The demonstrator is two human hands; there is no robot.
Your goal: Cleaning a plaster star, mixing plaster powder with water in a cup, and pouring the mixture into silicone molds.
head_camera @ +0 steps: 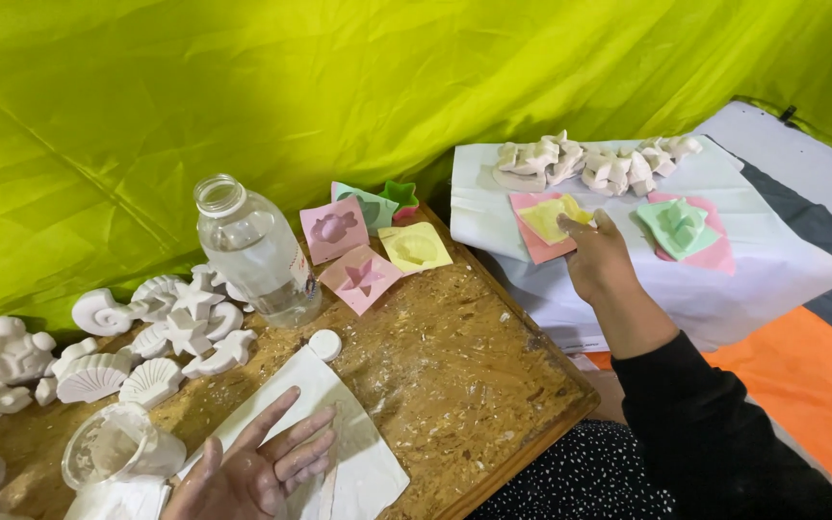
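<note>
You are kneeling at a chipboard table [455, 376] under yellow-green tent fabric [243, 87]. Your left hand [257, 467] is lying flat, fingers spread, on white paper [363, 462]; your right hand [597, 252] is pinching a yellow mould [549, 220] on the white-covered box [772, 270].

The worn chipboard desk [455, 376] carried white plaster shell and star casts [161, 332], a clear plastic bottle [254, 252], pastel silicone moulds [363, 252] and white paper [363, 462].

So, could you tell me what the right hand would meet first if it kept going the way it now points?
The right hand points up and slightly left, its fingertips already on the yellow mould. Beyond that, it would probably reach the row of white plaster casts, though depth is unclear.
</note>
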